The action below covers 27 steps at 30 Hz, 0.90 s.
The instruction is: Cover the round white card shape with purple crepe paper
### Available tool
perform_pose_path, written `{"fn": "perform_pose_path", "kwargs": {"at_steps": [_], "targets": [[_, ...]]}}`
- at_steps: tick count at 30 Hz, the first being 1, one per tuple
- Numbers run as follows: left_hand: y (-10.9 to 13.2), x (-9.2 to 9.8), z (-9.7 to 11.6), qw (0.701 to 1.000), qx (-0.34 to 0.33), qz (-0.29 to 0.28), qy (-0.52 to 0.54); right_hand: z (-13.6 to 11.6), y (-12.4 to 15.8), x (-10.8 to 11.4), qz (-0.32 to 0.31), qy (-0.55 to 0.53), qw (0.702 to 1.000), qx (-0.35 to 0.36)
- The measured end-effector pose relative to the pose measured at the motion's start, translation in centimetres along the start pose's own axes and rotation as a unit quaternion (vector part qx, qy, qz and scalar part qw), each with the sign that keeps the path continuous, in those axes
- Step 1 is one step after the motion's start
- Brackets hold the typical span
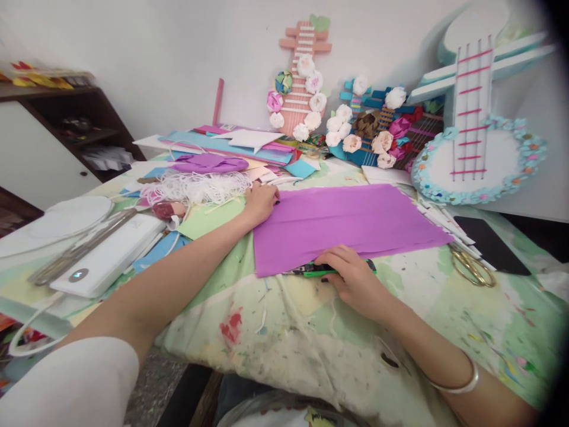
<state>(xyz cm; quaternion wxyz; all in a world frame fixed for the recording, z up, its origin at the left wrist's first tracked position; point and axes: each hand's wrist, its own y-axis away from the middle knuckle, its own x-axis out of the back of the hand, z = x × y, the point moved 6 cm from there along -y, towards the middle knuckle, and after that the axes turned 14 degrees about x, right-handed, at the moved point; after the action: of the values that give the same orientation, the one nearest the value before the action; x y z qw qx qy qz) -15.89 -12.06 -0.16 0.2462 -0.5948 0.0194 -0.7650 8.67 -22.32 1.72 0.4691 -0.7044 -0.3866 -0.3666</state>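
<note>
A sheet of purple crepe paper [347, 216] lies spread on the paint-stained tablecloth in front of me. My left hand [261, 203] holds its upper left corner, fingers bent and pressed down at the edge. Along the sheet's near edge lies a green and black utility knife [313, 270], its narrow tip pointing left. My right hand [349, 274] is closed over the knife's middle, thumb on the near side and fingers on the far side. Part of the knife is hidden under that hand. A light green paper [213, 218] lies beside my left wrist.
Gold-handled scissors [473, 267] and a black flat tablet-like object [491, 244] lie at right. White string [200, 188] is heaped at left, near a white box-shaped device [109, 255]. Flower-decorated instrument models [302, 89] lean against the wall; a larger one [475, 148] stands at right.
</note>
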Motion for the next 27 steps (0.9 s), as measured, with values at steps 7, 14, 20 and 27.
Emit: {"fn": "perform_pose_path", "kwargs": {"at_steps": [7,14,20,27], "targets": [[1.2,1.9,1.7,0.996,-0.051,0.065,-0.019,-0.1,0.0,-0.1,0.004,-0.003,1.0,0.006],[1.8,2.7,3.0,0.991,-0.098,0.084,-0.04,-0.1,0.0,-0.1,0.003,0.001,1.0,0.006],[5.7,3.6,5.9,0.962,-0.255,-0.056,0.081,0.0,0.1,-0.1,0.007,0.008,1.0,0.01],[10.4,1.0,7.1,0.894,-0.355,-0.271,0.026,-0.4,0.1,-0.1,0.009,0.015,1.0,0.019]]}}
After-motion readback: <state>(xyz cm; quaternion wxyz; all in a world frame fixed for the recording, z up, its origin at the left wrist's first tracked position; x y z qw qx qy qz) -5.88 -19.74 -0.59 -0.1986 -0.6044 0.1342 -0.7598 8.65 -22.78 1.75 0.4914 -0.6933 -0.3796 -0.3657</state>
